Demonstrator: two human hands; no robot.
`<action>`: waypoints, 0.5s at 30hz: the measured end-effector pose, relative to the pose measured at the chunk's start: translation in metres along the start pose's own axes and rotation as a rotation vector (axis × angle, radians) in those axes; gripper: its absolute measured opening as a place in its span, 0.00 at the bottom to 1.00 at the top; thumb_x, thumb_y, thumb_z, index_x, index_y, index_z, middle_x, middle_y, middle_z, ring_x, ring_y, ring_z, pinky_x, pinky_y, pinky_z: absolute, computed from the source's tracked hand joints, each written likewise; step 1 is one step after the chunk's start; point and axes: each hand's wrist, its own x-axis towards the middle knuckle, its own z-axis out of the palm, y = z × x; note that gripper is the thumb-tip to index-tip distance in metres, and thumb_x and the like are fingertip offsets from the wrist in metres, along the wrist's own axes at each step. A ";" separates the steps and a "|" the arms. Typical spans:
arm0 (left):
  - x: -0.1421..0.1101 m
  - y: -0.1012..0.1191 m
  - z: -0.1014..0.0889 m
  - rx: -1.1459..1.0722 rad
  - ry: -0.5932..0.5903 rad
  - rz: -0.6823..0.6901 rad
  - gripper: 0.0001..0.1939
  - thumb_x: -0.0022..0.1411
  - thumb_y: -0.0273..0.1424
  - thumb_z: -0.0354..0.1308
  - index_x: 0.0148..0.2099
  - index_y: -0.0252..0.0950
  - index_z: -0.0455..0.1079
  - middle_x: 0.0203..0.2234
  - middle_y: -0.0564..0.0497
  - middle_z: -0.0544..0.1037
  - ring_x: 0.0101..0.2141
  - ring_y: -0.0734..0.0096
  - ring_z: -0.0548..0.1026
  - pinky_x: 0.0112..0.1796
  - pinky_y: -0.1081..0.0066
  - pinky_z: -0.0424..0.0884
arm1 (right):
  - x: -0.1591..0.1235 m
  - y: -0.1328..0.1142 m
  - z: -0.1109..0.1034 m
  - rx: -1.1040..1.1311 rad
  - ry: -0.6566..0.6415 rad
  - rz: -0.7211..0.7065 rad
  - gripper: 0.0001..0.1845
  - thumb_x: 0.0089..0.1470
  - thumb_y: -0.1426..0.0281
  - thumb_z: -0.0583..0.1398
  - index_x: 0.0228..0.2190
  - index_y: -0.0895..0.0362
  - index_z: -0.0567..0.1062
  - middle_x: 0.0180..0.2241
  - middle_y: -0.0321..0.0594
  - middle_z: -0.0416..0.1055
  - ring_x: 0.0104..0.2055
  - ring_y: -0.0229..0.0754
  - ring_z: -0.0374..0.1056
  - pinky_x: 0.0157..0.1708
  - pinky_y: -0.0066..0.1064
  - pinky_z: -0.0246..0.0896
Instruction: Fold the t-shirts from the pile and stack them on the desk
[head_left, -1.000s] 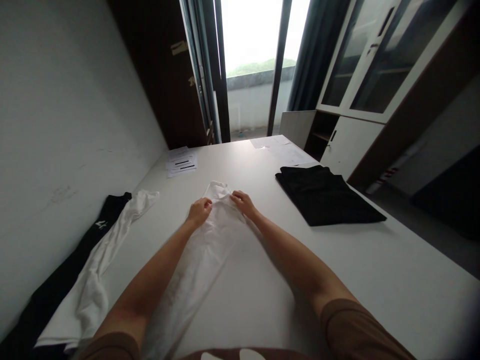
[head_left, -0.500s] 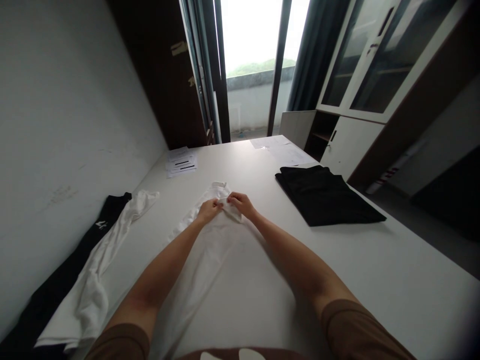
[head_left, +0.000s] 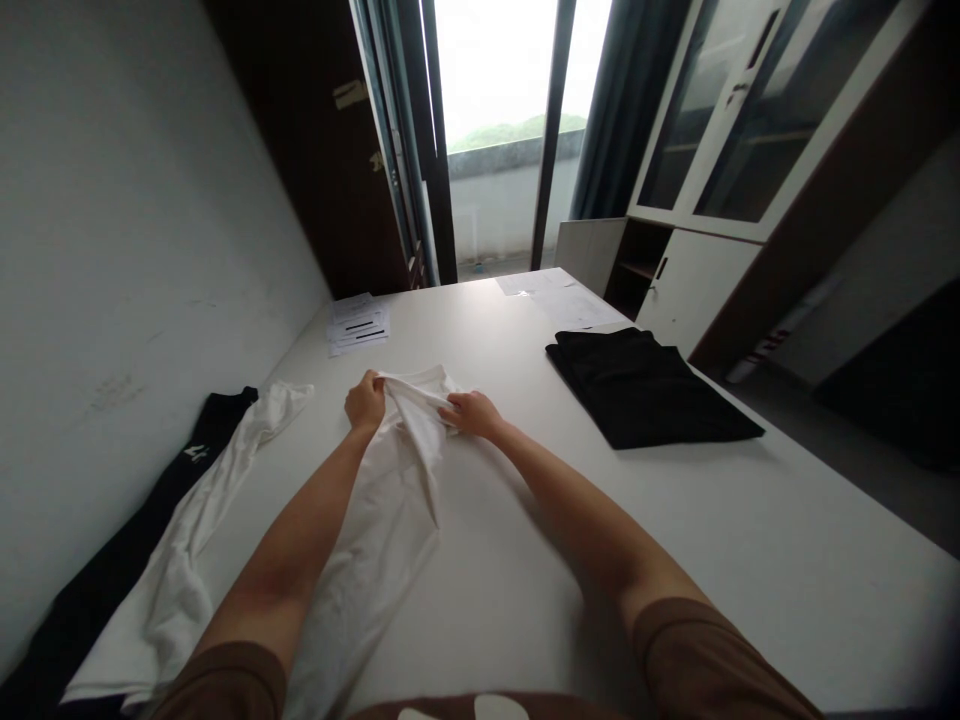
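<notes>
Brown sleeves (head_left: 697, 650) are seen nearest, above bare forearms reaching across a white table (head_left: 510, 600). A white garment (head_left: 375, 530) is spread lengthwise between and under the forearms, its far end gripped by both hands. Its top edge is clutched at the left corner in the closed left hand (head_left: 366, 402), while the cloth is pinched farther right by the right hand (head_left: 474, 413); a fold is drawn taut between them. Along the wall, a second white garment (head_left: 176, 590) is laid against black clothing (head_left: 214, 425). Folded black fabric (head_left: 652, 390) is placed at right. Farther off, papers (head_left: 360, 325) are stacked; beyond, a bright window (head_left: 495, 170) is framed by dark curtains (head_left: 626, 110).
</notes>
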 end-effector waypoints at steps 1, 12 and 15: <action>0.007 -0.005 -0.005 -0.132 0.042 -0.067 0.06 0.67 0.36 0.60 0.41 0.41 0.74 0.37 0.43 0.80 0.47 0.51 0.76 0.42 0.67 0.65 | -0.001 -0.001 -0.002 -0.018 -0.023 0.000 0.18 0.64 0.53 0.60 0.34 0.53 0.80 0.30 0.40 0.78 0.33 0.42 0.70 0.32 0.29 0.49; 0.041 -0.060 -0.024 -0.766 0.171 -0.335 0.10 0.65 0.35 0.51 0.41 0.36 0.70 0.29 0.52 0.76 0.33 0.69 0.76 0.39 0.69 0.74 | -0.005 -0.017 0.010 0.172 -0.175 -0.503 0.06 0.55 0.68 0.65 0.35 0.56 0.76 0.39 0.41 0.74 0.45 0.46 0.67 0.46 0.32 0.59; 0.046 -0.064 -0.026 -0.938 0.112 -0.332 0.14 0.65 0.40 0.54 0.42 0.35 0.71 0.32 0.49 0.78 0.36 0.65 0.77 0.43 0.66 0.75 | -0.010 -0.014 0.015 0.121 -0.102 -0.475 0.08 0.55 0.72 0.63 0.39 0.55 0.75 0.43 0.45 0.73 0.49 0.48 0.66 0.50 0.35 0.59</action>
